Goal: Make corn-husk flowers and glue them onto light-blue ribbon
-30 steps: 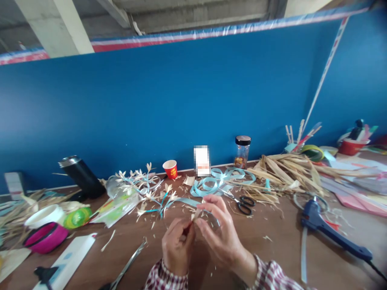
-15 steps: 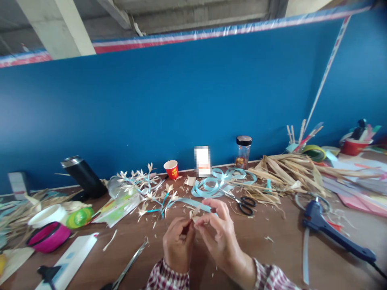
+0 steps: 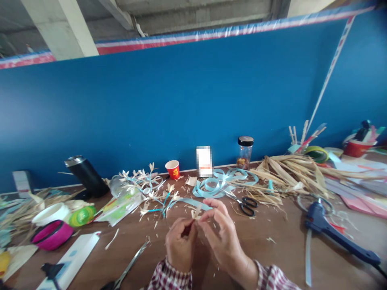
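My left hand point(image 3: 181, 243) is closed, thumb and index finger pinching the base of a small pale husk flower point(image 3: 196, 213). On its right side, my right hand point(image 3: 225, 237) brings thumb and index finger together at the petals, its other fingers bent loosely. The exact contact of the right fingertips is partly hidden. Just beyond the hands lies a branch of similar husk flowers point(image 3: 163, 204) on blue-wrapped stems. Light blue ribbon point(image 3: 208, 188) is coiled behind my right hand, with black-handled scissors point(image 3: 248, 206) beside it.
A second pair of scissors point(image 3: 130, 264) lies at front left. A blue glue gun point(image 3: 332, 237) rests on the right. Dried corn husks point(image 3: 290, 173) are heaped behind. A red paper cup point(image 3: 173, 170), a lidded jar point(image 3: 244, 153) and a black flask point(image 3: 86, 175) stand near the blue partition point(image 3: 181, 100).
The view has shifted slightly, so everything sits a little further right. Both hands stay at the husk flower, whose petals now show more openly between the fingertips.
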{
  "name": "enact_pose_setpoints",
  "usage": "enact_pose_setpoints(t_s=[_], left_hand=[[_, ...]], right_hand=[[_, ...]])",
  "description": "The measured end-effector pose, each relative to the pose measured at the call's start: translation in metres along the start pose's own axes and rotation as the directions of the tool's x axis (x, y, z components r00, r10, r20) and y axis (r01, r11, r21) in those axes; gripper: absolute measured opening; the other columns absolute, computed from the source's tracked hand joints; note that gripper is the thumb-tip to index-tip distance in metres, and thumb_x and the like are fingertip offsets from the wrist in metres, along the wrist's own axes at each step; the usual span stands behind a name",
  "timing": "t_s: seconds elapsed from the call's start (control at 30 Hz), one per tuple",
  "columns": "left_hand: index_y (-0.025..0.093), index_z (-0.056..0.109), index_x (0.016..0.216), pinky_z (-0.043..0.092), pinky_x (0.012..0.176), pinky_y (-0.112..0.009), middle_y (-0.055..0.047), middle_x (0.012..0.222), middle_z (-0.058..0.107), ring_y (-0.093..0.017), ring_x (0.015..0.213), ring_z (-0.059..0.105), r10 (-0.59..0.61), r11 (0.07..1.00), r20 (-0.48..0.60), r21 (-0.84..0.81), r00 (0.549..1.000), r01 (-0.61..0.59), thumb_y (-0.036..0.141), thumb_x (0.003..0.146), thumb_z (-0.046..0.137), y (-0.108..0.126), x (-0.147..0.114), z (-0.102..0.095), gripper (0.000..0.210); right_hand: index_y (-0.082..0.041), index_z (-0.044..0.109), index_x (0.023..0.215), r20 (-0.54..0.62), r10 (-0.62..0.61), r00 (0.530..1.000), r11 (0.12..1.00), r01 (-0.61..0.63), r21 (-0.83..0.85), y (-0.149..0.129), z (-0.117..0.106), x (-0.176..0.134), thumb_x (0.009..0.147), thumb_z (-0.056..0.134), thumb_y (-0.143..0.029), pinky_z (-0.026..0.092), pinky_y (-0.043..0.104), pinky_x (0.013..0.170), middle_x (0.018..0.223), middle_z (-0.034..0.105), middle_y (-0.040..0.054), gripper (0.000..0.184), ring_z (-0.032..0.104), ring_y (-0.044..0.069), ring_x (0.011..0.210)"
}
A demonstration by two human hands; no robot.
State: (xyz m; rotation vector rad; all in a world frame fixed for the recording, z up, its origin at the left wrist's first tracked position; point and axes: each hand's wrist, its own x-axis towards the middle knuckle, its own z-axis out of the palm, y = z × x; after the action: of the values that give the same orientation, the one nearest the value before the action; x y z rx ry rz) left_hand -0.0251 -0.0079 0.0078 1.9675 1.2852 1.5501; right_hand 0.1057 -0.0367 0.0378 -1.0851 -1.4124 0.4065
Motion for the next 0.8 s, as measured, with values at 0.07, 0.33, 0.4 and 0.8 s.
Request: enact_pose_setpoints(t_s=[0.07, 0.33, 0.4, 0.8], left_hand=[[0.017, 0.067, 0.07, 0.048, 0.053, -0.024, -0.004, 0.065, 0.065, -0.015, 0.057, 0.059, -0.022, 1.0, 0.022, -0.008, 1.0, 0.022, 0.024, 0.077, 0.058, 0.001, -0.001, 0.002, 0.013], [0.017, 0.065, 0.069, 0.047, 0.053, -0.023, -0.003, 0.064, 0.064, -0.014, 0.057, 0.059, -0.017, 1.0, 0.084, -0.005, 0.996, 0.017, 0.02, 0.076, 0.057, 0.002, -0.006, 0.007, 0.011], [0.016, 0.065, 0.067, 0.046, 0.052, -0.023, -0.003, 0.062, 0.063, -0.014, 0.055, 0.058, -0.046, 0.999, 0.08, 0.0, 0.996, 0.046, 0.021, 0.076, 0.057, 0.002, -0.005, 0.007, 0.013], [0.016, 0.067, 0.068, 0.048, 0.054, -0.024, -0.003, 0.063, 0.066, -0.016, 0.057, 0.06, -0.086, 0.993, 0.061, -0.079, 0.994, 0.091, 0.03, 0.073, 0.062, -0.002, 0.002, -0.001, 0.016]], right_hand=[[-0.02, 0.059, 0.076, -0.039, 0.124, 0.991, 0.987, -0.119, 0.111, 0.004, 0.001, 0.003, 0.079, 0.058, -0.021, 0.041, 0.038, 0.09, 0.112, 0.053, 0.0096, 0.004, 0.049, 0.024, 0.107], [-0.017, 0.054, 0.078, 0.045, 0.341, 0.939, 0.843, -0.326, 0.427, 0.017, 0.006, 0.006, 0.081, 0.058, -0.033, 0.046, 0.027, 0.074, 0.103, 0.056, 0.0092, 0.016, 0.056, 0.019, 0.092], [-0.017, 0.056, 0.077, 0.034, 0.316, 0.948, 0.879, -0.306, 0.366, 0.013, 0.004, 0.006, 0.081, 0.058, -0.032, 0.046, 0.027, 0.075, 0.106, 0.055, 0.0095, 0.015, 0.055, 0.02, 0.096], [-0.023, 0.064, 0.077, 0.14, -0.063, 0.988, 0.996, 0.072, -0.054, -0.002, 0.001, -0.006, 0.076, 0.06, -0.014, 0.038, 0.037, 0.091, 0.114, 0.052, 0.0072, 0.009, 0.047, 0.023, 0.108]])
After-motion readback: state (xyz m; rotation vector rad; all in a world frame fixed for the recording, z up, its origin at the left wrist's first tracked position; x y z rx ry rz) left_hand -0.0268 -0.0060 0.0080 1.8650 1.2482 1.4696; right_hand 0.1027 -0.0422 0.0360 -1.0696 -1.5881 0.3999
